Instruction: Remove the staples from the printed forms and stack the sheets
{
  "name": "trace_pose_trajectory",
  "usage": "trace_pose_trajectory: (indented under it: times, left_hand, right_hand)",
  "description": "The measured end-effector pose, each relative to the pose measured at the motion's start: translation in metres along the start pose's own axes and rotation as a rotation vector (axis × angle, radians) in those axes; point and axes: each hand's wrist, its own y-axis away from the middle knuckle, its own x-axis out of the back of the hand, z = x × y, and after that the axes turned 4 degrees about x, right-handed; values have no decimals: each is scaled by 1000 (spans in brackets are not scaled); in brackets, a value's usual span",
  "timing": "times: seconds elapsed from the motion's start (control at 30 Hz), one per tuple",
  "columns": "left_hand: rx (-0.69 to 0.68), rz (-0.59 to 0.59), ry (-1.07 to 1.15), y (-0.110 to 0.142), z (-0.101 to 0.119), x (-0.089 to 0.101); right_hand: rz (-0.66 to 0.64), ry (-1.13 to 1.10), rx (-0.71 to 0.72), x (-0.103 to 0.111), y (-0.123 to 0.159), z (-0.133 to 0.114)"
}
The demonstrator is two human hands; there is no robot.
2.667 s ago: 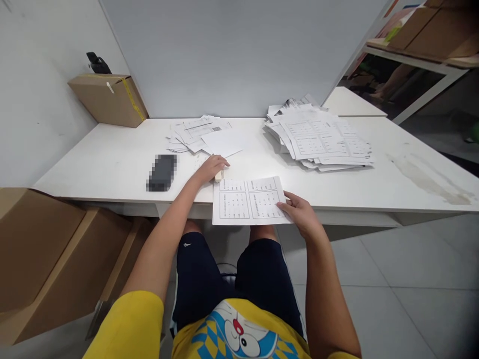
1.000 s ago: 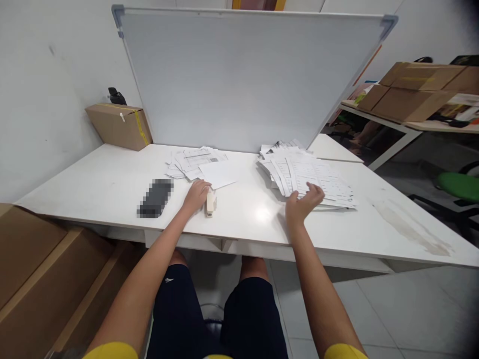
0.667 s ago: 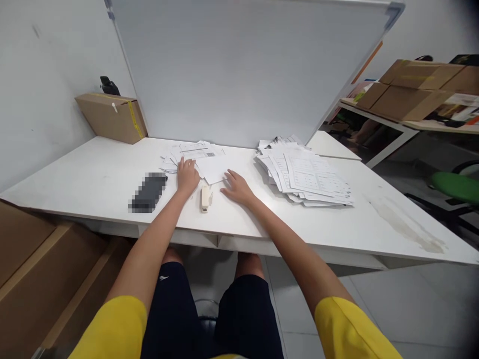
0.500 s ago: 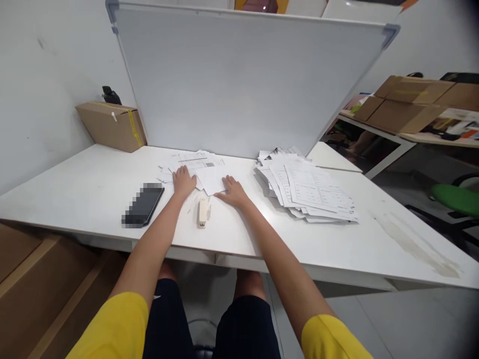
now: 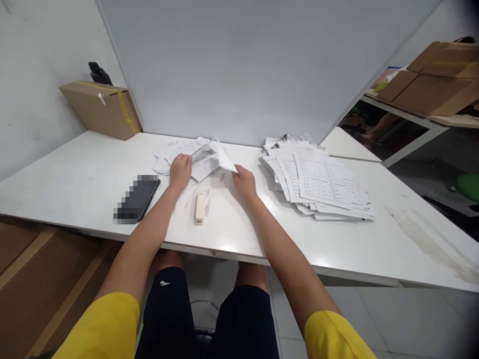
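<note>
In the head view my right hand [image 5: 245, 180] pinches the corner of a white sheet of paper [image 5: 226, 158], which is raised and bent above the table. My left hand [image 5: 180, 170] has its fingers curled at the left edge of the same papers, beside a small loose pile of papers [image 5: 162, 164]. A printed side shows beneath the raised sheet. Nearer to me lies a small cream stapler [image 5: 199, 208], between my forearms. A dark phone-like device [image 5: 140, 199], partly pixelated, rests left of my left forearm.
A thick, uneven stack of printed papers [image 5: 322, 182] stands on the white table [image 5: 232, 227] at right. Behind rises a whiteboard [image 5: 239, 70]. A cardboard box [image 5: 101, 109] leans at the back left. More cardboard [image 5: 430, 85] lies on another table, with a green seat [image 5: 469, 187] below.
My right hand has gone from lying flat to pinching the sheet, whose right side is now lifted. My left fingers have curled in. The view has tilted down and closer.
</note>
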Motion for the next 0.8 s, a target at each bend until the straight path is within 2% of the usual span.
trace_pose_trajectory:
  times: [0.07, 0.1, 0.17, 0.2, 0.3, 0.5, 0.67, 0.73, 0.8]
  left_hand:
    - [-66, 30, 93, 5, 11, 2]
    - [-117, 7, 135, 9, 18, 3]
    - [-235, -104, 214, 17, 33, 4]
    - [-289, -175, 252, 20, 40, 4]
    - [-355, -365, 345, 27, 52, 2]
    - [-191, -675, 383, 24, 48, 3]
    - [-183, -760, 371, 22, 47, 5]
    - [-209, -772, 373, 22, 48, 3]
    - [-224, -727, 378, 22, 48, 0]
  right_hand:
    - [186, -316, -74, -3, 0, 0]
    - [279, -486, -132, -6, 0, 0]
    - [412, -796, -271, -12, 0, -1]
    - [435, -919, -328, -15, -1, -1]
    - [349, -1141, -378, -19, -3, -3]
    - [69, -1236, -422, -13, -1, -20]
    - [-48, -1217, -445, -17, 5, -30]
    - [-25, -1197, -455, -20, 7, -29]
    - [50, -1177, -443, -22, 7, -27]
